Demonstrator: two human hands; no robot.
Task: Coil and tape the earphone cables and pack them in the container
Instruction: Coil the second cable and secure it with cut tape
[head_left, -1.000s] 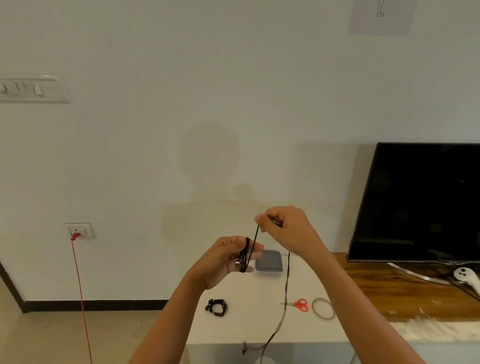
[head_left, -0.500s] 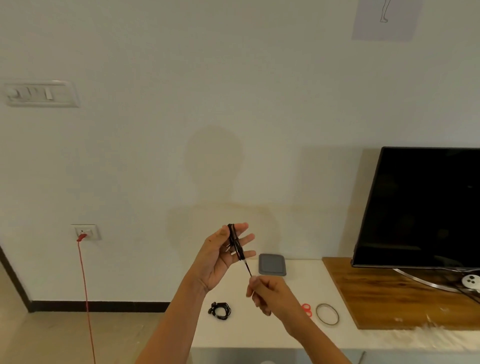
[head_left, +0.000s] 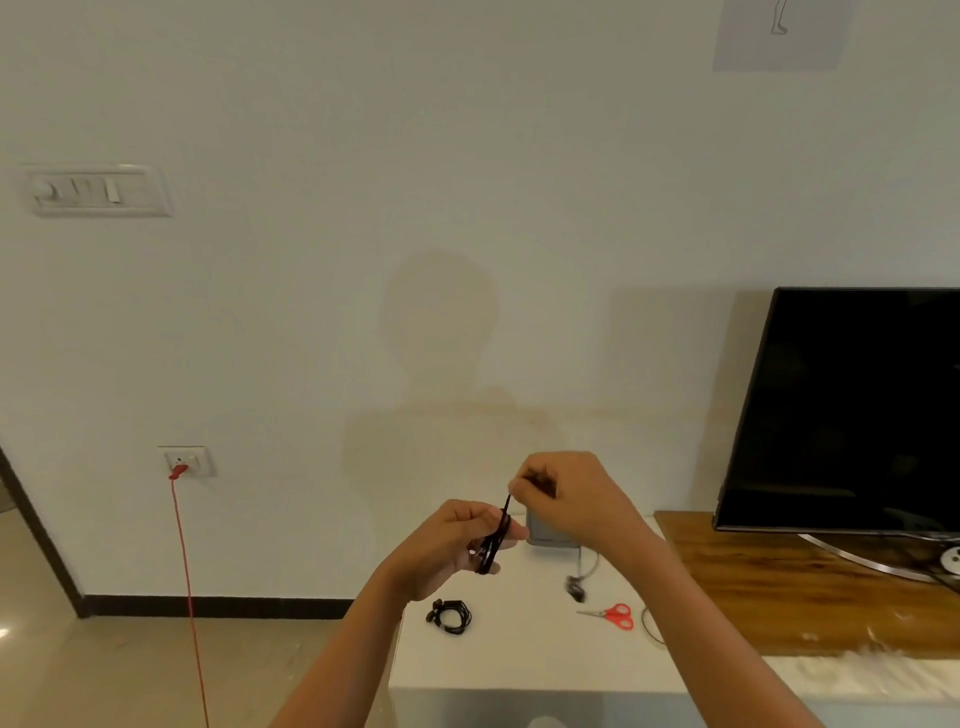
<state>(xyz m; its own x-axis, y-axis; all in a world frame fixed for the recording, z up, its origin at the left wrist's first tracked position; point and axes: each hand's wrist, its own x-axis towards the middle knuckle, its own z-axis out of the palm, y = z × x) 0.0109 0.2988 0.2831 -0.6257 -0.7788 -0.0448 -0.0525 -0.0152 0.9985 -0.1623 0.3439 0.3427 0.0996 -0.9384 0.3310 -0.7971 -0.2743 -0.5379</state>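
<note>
Earphone cable was kept wound round the curled fingers of the left hand; its free strand was pinched by the right hand, raised from below those fingers to just above them within the last half-second; another turn was judged laid; taping remained.

Single head-worn wide-angle view, faces the white wall straight on, tilted slightly down. Close in, low centre: left hand and right hand, forearms entering from bottom edge. White surface beneath; TV cropped at right; floor lower left.
</note>
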